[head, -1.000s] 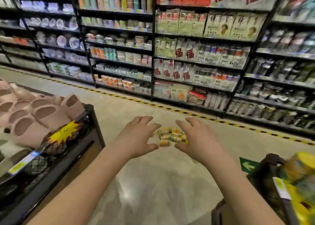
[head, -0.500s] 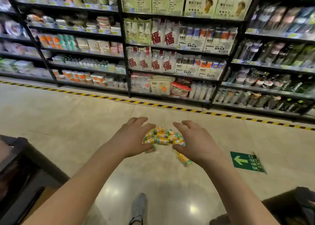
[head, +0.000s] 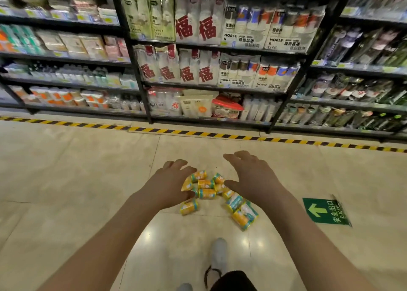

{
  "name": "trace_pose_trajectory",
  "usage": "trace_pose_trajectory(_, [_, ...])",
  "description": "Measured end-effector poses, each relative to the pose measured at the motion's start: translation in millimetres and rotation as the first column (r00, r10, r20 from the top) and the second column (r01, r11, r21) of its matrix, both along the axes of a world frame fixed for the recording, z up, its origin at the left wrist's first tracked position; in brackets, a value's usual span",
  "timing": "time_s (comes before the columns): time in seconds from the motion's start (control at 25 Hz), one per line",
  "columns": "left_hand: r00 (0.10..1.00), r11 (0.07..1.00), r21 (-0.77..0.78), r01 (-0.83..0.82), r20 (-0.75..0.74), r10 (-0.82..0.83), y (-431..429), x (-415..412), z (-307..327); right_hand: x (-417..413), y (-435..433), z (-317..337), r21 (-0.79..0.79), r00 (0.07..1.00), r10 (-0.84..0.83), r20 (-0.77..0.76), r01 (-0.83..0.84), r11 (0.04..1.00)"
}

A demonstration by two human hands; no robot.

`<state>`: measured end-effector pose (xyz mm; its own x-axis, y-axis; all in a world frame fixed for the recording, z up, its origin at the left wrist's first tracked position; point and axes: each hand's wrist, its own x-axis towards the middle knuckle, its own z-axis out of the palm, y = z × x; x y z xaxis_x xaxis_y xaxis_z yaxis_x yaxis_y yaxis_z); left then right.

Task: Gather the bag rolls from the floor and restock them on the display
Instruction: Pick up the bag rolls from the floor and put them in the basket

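The rolls (head: 206, 186) lie in a small heap on the floor (head: 66, 180), a little below the centre of the frame; they are yellow with blue-green bands. Both arms come in from the lower edge of the frame, and the hands are placed one on each side of the heap. The left hand (head: 169, 185) is at the left side of the heap with its back upward and its fingers spread and slightly bent. Its thumb side covers the edge of the nearest rolls, and I cannot tell if it touches them. The right hand (head: 251, 178) is at the right side, also wide, with fingers spread and bent down a little and the thumb pointing toward the heap; it holds nothing. A single roll (head: 189, 207) lies just below the left hand, near the heap but apart from it. Two bigger packs (head: 244, 212) in the same colours lie at the lower right of the heap, just beside the right wrist. Above the hands a yellow-and-black tape (head: 198, 134) runs across the floor in front of the shelves (head: 220, 48), which fill the upper half of the frame with packed goods, mostly blurred. At the right of the frame a green sign (head: 326, 211) with an arrow is stuck flat on the floor. At the bottom centre a light shoe (head: 219, 255) stands on the floor.
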<state>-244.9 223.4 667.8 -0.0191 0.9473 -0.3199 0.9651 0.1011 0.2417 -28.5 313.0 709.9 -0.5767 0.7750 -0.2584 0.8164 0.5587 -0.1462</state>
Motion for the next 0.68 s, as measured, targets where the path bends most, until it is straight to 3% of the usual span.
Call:
trace_pose_trajectory(0.36, [0.990,0.979,-0.167,-0.120,0.048,0.129,170.9,-50.8,-108.2,-64.8,208.1,-127.6,-0.130,0.999,0.032,-0.022,-0.035,0.991])
trace_pose_trajectory(0.52, [0.977,0.959,-0.232,-0.162,0.099,0.189,225.2,-74.5,-203.8,-99.0,289.1,-227.0,-0.181,0.998,0.016,-0.054,-0.026,0.983])
trace_pose_trajectory(0.68, [0.971,0.948,-0.265,-0.176,0.112,0.212,255.6,-92.1,-351.0,-102.9,318.1,-387.6,-0.275,0.999,-0.028,0.018,0.032,0.961])
